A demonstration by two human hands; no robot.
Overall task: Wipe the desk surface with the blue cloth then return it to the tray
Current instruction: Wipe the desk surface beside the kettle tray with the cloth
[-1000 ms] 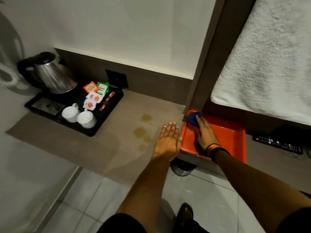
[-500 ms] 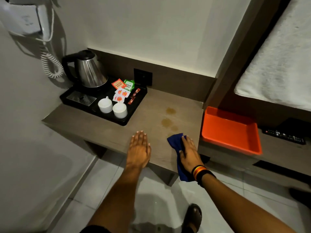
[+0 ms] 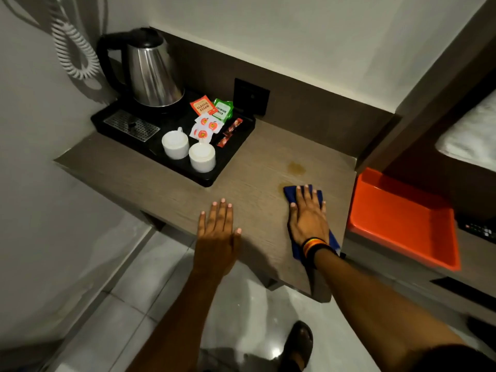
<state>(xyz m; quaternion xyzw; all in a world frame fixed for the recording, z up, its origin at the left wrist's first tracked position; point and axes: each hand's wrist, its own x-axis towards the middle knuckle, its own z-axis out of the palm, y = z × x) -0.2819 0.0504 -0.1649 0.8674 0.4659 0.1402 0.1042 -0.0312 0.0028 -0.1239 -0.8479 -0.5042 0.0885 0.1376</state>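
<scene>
The blue cloth [image 3: 290, 194] lies flat on the brown wooden desk [image 3: 249, 167], and my right hand [image 3: 308, 217] presses down on it with fingers spread. The cloth's near end hangs over the desk's front edge under my wrist. A yellowish stain [image 3: 296, 167] sits just beyond the cloth; the cloth's far edge touches a second stain. My left hand [image 3: 218, 232] rests flat and open on the desk near its front edge, to the left of the cloth. The orange tray [image 3: 402, 224] stands empty on a lower shelf to the right.
A black tray [image 3: 230, 167] at the desk's back left carries a steel kettle [image 3: 153, 73], two white cups [image 3: 188, 150] and tea sachets [image 3: 212, 114]. A coiled cord [image 3: 72, 49] hangs on the left wall. A remote [image 3: 480, 230] lies beyond the orange tray. My shoe [image 3: 298, 345] is on the tiled floor.
My right hand took the blue cloth out of the orange tray, carried it left onto the desk and has pushed it forward toward the stains. My left hand stays flat on the desk.
</scene>
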